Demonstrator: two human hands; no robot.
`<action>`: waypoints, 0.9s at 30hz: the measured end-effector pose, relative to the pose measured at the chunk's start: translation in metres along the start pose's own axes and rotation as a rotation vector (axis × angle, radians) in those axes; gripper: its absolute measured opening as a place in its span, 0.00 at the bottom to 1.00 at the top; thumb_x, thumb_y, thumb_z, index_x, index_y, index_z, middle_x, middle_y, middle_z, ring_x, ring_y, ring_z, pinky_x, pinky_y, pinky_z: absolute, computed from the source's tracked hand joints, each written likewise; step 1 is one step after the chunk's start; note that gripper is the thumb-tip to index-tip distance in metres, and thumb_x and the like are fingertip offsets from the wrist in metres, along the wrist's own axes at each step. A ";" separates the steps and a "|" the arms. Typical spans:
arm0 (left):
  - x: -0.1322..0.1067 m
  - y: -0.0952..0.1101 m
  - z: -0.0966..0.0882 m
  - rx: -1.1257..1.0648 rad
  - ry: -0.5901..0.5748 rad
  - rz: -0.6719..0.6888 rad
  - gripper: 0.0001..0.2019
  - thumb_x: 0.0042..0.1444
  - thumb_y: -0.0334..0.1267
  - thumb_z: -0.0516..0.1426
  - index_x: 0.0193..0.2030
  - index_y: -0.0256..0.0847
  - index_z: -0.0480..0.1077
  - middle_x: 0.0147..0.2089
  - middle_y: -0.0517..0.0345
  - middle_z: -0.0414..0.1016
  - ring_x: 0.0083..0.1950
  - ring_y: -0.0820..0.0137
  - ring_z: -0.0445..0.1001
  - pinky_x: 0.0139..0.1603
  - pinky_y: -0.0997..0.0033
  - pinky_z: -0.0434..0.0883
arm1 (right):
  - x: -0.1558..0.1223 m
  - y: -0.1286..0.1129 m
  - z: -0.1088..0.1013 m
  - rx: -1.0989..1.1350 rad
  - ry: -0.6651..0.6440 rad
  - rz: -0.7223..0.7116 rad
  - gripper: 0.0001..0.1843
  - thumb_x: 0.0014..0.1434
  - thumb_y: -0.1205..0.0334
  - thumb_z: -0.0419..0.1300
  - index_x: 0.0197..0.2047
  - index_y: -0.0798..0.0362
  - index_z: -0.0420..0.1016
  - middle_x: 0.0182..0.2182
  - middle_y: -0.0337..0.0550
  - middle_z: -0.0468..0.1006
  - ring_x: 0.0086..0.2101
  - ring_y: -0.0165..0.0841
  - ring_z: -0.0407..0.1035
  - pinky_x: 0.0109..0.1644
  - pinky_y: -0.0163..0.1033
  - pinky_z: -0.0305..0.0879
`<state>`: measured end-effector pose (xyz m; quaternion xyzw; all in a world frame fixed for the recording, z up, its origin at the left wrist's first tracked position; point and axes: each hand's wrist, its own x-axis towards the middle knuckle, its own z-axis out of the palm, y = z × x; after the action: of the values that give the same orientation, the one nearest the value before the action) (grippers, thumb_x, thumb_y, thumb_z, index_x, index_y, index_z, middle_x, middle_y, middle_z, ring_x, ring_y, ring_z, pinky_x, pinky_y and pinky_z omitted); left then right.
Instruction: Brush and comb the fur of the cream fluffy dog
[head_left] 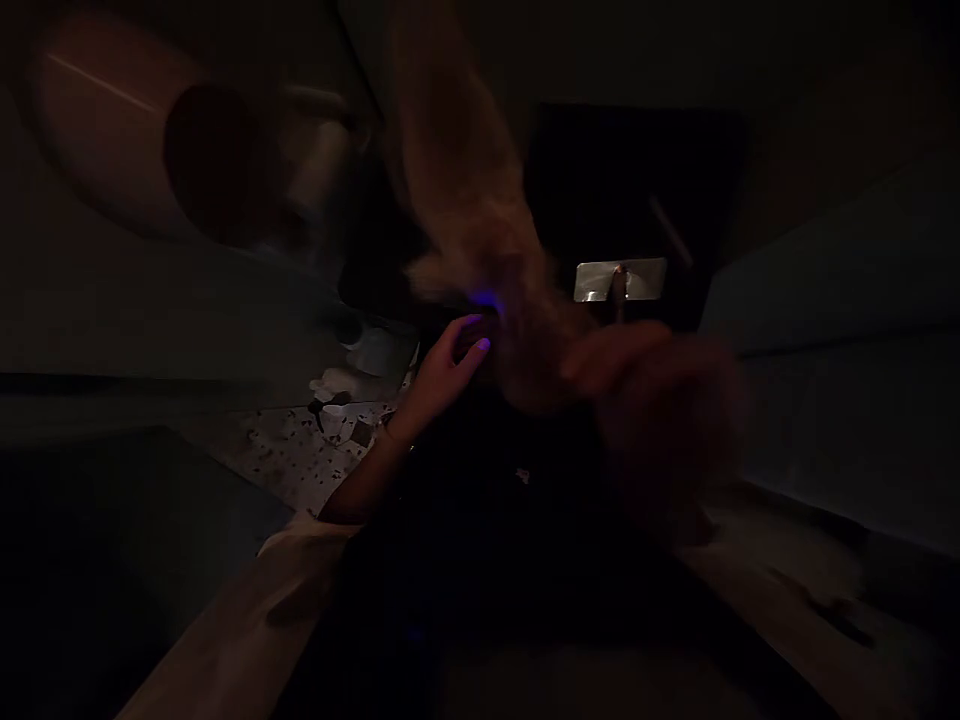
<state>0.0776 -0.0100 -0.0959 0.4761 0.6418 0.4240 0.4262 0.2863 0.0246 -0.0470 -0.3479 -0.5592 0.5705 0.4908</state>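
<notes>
Curls the left hand (pixel 444 368) half-closed beside a blurred tan shape (pixel 469 170) running down to mid-view, and has the right hand (pixel 660 385) near its lower end, too dark to tell either grip.

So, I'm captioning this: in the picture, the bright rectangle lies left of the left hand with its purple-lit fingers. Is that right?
The side is wrong: in the head view, the bright rectangle lies right of the left hand with its purple-lit fingers.

No legible text or signs.
</notes>
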 end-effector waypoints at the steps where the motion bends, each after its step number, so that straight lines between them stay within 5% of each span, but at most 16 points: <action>1: 0.002 -0.004 0.002 -0.013 -0.054 -0.060 0.22 0.61 0.50 0.56 0.57 0.39 0.66 0.60 0.49 0.71 0.62 0.62 0.69 0.66 0.59 0.66 | 0.005 0.003 -0.004 -0.083 0.003 -0.065 0.12 0.60 0.46 0.60 0.39 0.45 0.76 0.38 0.41 0.76 0.45 0.38 0.72 0.52 0.50 0.71; 3: 0.002 -0.008 0.004 -0.039 -0.174 -0.158 0.28 0.58 0.56 0.57 0.58 0.38 0.66 0.61 0.47 0.70 0.63 0.57 0.68 0.68 0.55 0.65 | 0.013 0.018 -0.010 -0.286 -0.052 -0.125 0.15 0.58 0.52 0.62 0.49 0.44 0.73 0.48 0.41 0.75 0.52 0.38 0.69 0.59 0.50 0.66; 5: 0.002 -0.012 0.003 -0.042 -0.245 -0.193 0.34 0.53 0.58 0.61 0.61 0.39 0.65 0.63 0.47 0.68 0.64 0.55 0.67 0.68 0.53 0.64 | 0.015 0.038 -0.013 -0.457 -0.177 -0.096 0.29 0.53 0.51 0.67 0.57 0.45 0.68 0.56 0.44 0.70 0.57 0.41 0.65 0.63 0.53 0.63; 8: 0.004 -0.019 0.003 0.012 -0.153 -0.146 0.38 0.43 0.57 0.69 0.56 0.38 0.68 0.58 0.47 0.71 0.60 0.55 0.71 0.64 0.55 0.68 | 0.008 0.066 -0.012 -0.530 -0.270 -0.012 0.39 0.51 0.48 0.68 0.63 0.46 0.62 0.61 0.49 0.65 0.61 0.44 0.61 0.66 0.55 0.60; 12: 0.012 -0.027 0.006 -0.090 -0.027 -0.079 0.26 0.47 0.58 0.66 0.43 0.36 0.74 0.44 0.50 0.78 0.49 0.60 0.76 0.54 0.62 0.74 | 0.007 0.095 -0.004 -0.553 -0.200 0.023 0.34 0.54 0.53 0.66 0.63 0.47 0.63 0.59 0.51 0.67 0.59 0.44 0.63 0.65 0.55 0.61; 19: 0.034 -0.043 0.005 -0.188 0.093 0.048 0.21 0.52 0.53 0.64 0.45 0.38 0.77 0.48 0.50 0.78 0.52 0.64 0.76 0.60 0.64 0.70 | 0.024 0.121 -0.001 -0.504 -0.166 0.054 0.20 0.54 0.54 0.67 0.49 0.48 0.73 0.48 0.46 0.75 0.50 0.41 0.69 0.58 0.51 0.66; 23: 0.042 -0.053 0.005 -0.264 0.176 -0.030 0.21 0.53 0.54 0.64 0.42 0.37 0.75 0.45 0.53 0.78 0.48 0.66 0.76 0.54 0.68 0.72 | 0.027 0.127 -0.004 -0.463 -0.113 0.071 0.10 0.57 0.57 0.62 0.42 0.50 0.74 0.44 0.44 0.76 0.48 0.38 0.70 0.57 0.48 0.66; 27: 0.042 -0.055 0.008 -0.366 0.232 -0.133 0.17 0.56 0.51 0.62 0.37 0.37 0.71 0.38 0.55 0.74 0.39 0.71 0.74 0.40 0.74 0.74 | 0.026 0.137 -0.008 -0.379 -0.068 0.195 0.15 0.58 0.57 0.58 0.47 0.52 0.72 0.46 0.46 0.77 0.48 0.36 0.71 0.54 0.45 0.67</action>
<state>0.0633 0.0218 -0.1567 0.2956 0.6287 0.5564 0.4558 0.2635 0.0662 -0.1782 -0.4670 -0.6362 0.5114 0.3401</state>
